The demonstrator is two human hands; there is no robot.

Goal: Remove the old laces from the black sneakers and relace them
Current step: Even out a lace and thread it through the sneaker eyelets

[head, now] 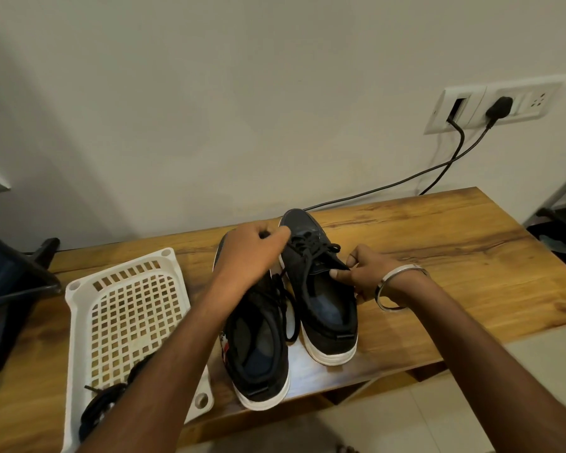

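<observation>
I see two black fabric sneakers with white soles standing side by side on the brown wooden bench (438, 256), toes pointing to 12 o'clock. The right sneaker (321, 289) is a little further toward 12 o'clock than the left sneaker (258, 348), and they almost touch each other.

My left hand (252, 253) is above the front part of the left sneaker, and its fingers are curled together and pinch the black lace (311, 246) of the right sneaker near its toe. My right hand (370, 273), with a silver metal bangle (396, 289) on the wrist, is at 3 o'clock of the right sneaker; its thumb and fingers pinch the lace or the collar edge at the upper eyelets, I cannot tell which.

At 9 o'clock of the sneakers lies a white plastic basket (125, 308) with a grid bottom. A bundle of dark loose laces (102, 407) lies in its part nearest to me.

A black power cable (406, 181) runs from the white wall socket (497, 104) down behind the bench.
</observation>
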